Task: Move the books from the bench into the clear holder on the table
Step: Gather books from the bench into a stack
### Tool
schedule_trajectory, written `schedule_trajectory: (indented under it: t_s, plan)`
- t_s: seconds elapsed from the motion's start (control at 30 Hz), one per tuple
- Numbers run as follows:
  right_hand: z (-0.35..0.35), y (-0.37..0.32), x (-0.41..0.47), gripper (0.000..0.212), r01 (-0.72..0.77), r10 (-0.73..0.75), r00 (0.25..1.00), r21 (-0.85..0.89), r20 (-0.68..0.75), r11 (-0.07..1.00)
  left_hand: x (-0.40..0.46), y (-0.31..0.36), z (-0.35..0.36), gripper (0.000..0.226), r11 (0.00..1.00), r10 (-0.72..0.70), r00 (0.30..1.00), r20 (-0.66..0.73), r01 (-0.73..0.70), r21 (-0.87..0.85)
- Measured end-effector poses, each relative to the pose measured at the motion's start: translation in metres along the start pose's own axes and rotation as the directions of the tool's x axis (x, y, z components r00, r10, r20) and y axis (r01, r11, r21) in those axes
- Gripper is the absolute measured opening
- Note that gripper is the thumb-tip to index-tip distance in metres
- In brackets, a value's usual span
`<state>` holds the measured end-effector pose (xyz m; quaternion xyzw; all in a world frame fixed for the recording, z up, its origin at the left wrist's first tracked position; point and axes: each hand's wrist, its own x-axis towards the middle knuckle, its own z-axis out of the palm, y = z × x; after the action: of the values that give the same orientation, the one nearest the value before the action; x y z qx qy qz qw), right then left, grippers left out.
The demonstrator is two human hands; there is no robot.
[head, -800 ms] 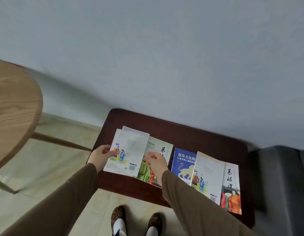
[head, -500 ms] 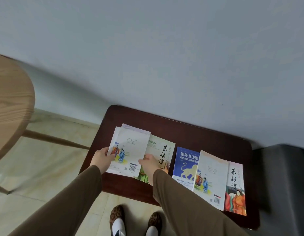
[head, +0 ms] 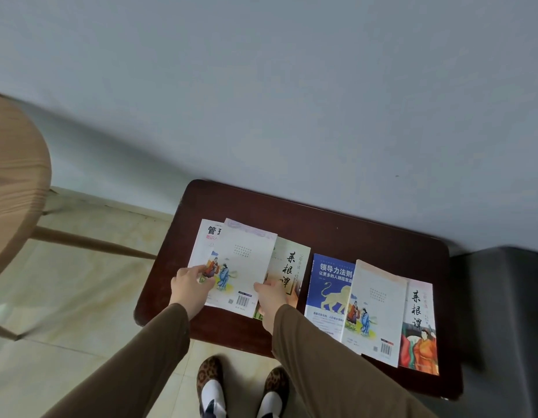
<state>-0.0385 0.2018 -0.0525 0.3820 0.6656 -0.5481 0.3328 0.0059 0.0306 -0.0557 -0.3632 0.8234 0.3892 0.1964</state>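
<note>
Fingers point(head: 201, 271) of both hands pinch the top book point(head: 243, 263) at its near corners, its long axis running 12 to 6 o'clock on the counter point(head: 337, 233).

plain pale blue-grey wall point(head: 291, 86) fills upper half. glossy beige tiled floor point(head: 80, 297) below, 7 o'clock. round light-wood tabletop point(head: 11, 182) at 9 o'clock edge, slanted wooden leg point(head: 89, 241) beneath. dark red-brown wooden bench point(head: 337, 233) against wall, centre to 4 o'clock. dark grey upholstered seat point(head: 503, 297) at 3 o'clock. soft, even light.
</note>
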Motion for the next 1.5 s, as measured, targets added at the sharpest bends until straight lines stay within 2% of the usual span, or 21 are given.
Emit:
schedule_trajectory:
  t_s: [0.1,0.37,0.5,0.67,0.8,0.97,1.07,1.2,1.3,1.5]
  plan:
    - [-0.019,0.007,0.005,0.011,0.040,-0.041,0.990,-0.009,-0.138,0.999,-0.008,0.011,0.014,0.049,0.998,0.042,0.998,0.052,-0.044,0.035]
    - [-0.071,0.017,0.005,0.021,0.048,-0.057,0.966,-0.040,-0.253,0.998,-0.027,0.040,0.051,0.050,0.995,0.099,0.976,0.192,-0.099,-0.010]
    - [-0.075,0.022,0.006,0.035,0.039,-0.047,0.978,-0.043,-0.205,0.998,-0.032,0.047,0.058,0.055,0.997,0.079,0.979,0.188,-0.077,-0.020]
    - [-0.062,0.026,0.002,0.045,0.018,-0.013,0.977,0.018,-0.211,1.000,-0.031,0.048,0.065,0.055,0.998,0.032,0.982,0.186,-0.020,-0.066]
    - [-0.059,0.024,0.004,0.046,-0.051,0.062,0.981,0.061,-0.186,0.997,-0.025,0.045,0.067,0.049,0.988,-0.037,0.984,0.172,0.063,-0.144]
    - [-0.076,0.016,0.003,0.034,-0.026,0.021,0.987,-0.031,-0.160,0.999,-0.016,0.037,0.064,0.038,0.940,-0.127,0.969,0.211,0.185,-0.285]
    - [-0.071,0.019,-0.002,0.031,-0.031,0.029,0.988,-0.014,-0.150,0.999,-0.016,0.034,0.060,0.034,0.905,-0.145,0.964,0.221,0.220,-0.364]
    - [-0.054,0.027,-0.011,0.034,-0.077,0.094,0.992,0.191,-0.083,0.979,-0.018,0.031,0.051,0.025,0.841,-0.149,0.969,0.195,0.228,-0.490]
    - [-0.043,0.022,-0.021,0.032,-0.054,0.068,0.996,0.243,-0.051,0.969,-0.018,0.027,0.038,0.021,0.812,-0.131,0.986,0.101,0.165,-0.559]
    - [-0.015,0.000,-0.029,0.035,0.052,-0.058,0.994,0.071,0.087,0.996,-0.010,0.007,0.007,0.029,0.781,-0.154,0.986,-0.061,0.084,-0.619]
